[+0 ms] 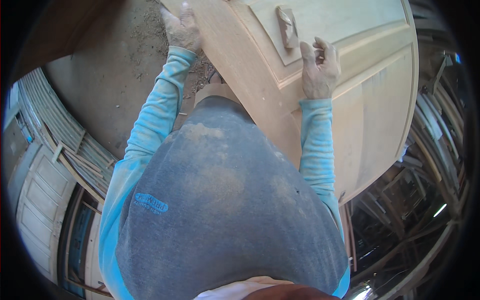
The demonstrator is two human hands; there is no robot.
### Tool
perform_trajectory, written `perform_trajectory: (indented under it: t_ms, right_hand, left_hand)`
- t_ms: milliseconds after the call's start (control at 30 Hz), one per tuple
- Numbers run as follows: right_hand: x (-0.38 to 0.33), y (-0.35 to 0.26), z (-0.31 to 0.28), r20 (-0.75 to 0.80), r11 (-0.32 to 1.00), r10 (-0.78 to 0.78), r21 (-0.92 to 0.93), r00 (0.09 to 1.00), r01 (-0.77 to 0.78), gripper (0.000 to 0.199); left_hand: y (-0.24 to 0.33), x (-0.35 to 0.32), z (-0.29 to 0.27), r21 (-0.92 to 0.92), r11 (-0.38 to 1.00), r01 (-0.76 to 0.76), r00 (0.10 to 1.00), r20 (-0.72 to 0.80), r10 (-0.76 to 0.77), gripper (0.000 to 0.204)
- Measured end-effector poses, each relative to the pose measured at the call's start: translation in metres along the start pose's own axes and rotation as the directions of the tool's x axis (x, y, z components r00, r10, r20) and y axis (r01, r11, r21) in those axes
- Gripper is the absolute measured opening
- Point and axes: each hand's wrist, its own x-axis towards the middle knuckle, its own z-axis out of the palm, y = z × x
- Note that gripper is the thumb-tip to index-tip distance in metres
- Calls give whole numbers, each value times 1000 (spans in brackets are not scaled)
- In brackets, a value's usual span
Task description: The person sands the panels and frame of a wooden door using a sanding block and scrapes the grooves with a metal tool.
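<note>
A large pale wooden panel door [240, 55] lies slanted in front of me, with raised mouldings and recessed panels. At its near left edge is my left hand [181, 30], dusty, its thumb on the wood and its fingers at the edge; the fingertips are partly cut off by the top of the picture. My right hand [321, 72] is above the door's middle rail, empty, its fingers loosely curled and apart. Just left of it, a block wrapped in worn brownish sandpaper [287, 27] rests on the recessed panel.
Wood shavings [147, 30] litter the floor [110, 90] at the left. Corrugated sheets [75, 120] and a white panelled door [45, 185] stand further left. Stacked timber strips [440, 130] crowd the right side. My dusty dark shirt fills the lower middle.
</note>
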Motion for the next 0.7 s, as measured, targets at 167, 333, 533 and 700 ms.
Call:
perform_trajectory:
  t_ms: [167, 333, 533, 700]
  right_hand:
    - [-127, 127, -116, -456, 937, 245, -117, 856, -330, 37]
    - [-298, 276, -270, -780, 682, 407, -86, 475, -726, 44]
    - [-503, 415, -413, -777, 413, 411, -307, 477, -857, 45]
    - [-591, 472, -474, -573, 180, 445, -696, 688, -696, 49]
  left_hand:
    - [-5, 10, 15, 394, 918, -47, 999, 28, 39, 56]
    - [-132, 111, -55, 738, 387, -552, 820, 564, 93, 28]
    - [-113, 99, -61, 396, 917, 38, 921, 342, -186, 38]
    - [-54, 110, -27, 626, 748, 221, 971, -73, -226, 60]
